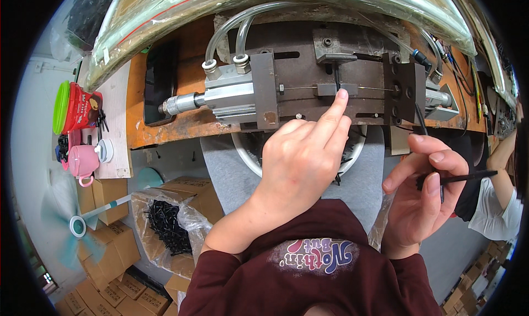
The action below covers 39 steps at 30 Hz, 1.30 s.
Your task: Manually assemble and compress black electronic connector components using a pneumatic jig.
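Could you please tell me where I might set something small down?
There is bare room on the pale wooden side board, between the round white lid and the orange wooden bench, and on that bench between the flat black phone and the silver metal cylinder. It is crowded on the dark metal fixture, around the left hand, and near the blue tube fitting.

Lettering (315, 256) marks the maroon top (308, 291), red package (84, 110) and cartons (130, 287).
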Motion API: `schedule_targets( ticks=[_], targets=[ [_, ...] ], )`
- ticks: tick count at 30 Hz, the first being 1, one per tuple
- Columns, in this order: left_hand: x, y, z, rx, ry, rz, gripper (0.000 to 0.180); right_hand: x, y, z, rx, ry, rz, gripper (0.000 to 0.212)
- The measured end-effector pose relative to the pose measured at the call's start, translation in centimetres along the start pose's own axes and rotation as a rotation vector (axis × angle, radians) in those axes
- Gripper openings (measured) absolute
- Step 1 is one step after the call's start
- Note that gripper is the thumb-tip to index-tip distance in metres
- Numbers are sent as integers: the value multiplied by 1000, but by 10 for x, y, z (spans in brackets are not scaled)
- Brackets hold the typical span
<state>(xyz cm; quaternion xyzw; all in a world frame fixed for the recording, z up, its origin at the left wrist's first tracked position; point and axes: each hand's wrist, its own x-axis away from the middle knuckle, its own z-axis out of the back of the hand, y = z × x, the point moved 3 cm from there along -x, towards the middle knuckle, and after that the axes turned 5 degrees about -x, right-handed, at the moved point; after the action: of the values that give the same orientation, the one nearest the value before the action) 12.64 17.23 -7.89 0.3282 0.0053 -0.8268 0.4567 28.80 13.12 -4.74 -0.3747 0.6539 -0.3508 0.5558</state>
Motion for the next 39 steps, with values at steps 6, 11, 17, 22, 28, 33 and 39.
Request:
schedule_targets(
  ticks=[6,11,17,22,28,33,39],
  targets=[
    [0,-1,1,7,-29,40,25,0,5,2,81,5,60,30],
    [0,2,10,236,41,68,31,0,15,-1,84,-23,44,30],
    [4,25,27,505,191,-14,38,7,24,-30,-202,-194,-249,40],
    [10,19,28,522,160,24,37,8,27,-31,-358,-283,-295,53],
    [14,22,23,653,170,131,39,5,27,-28,-158,-257,-271,56],
    [13,17,23,607,188,87,41,-3,27,-16,134,-222,-26,50],
    [13,4,6,240,88,49,35,-6,18,8,486,62,61,44]
  ],
)
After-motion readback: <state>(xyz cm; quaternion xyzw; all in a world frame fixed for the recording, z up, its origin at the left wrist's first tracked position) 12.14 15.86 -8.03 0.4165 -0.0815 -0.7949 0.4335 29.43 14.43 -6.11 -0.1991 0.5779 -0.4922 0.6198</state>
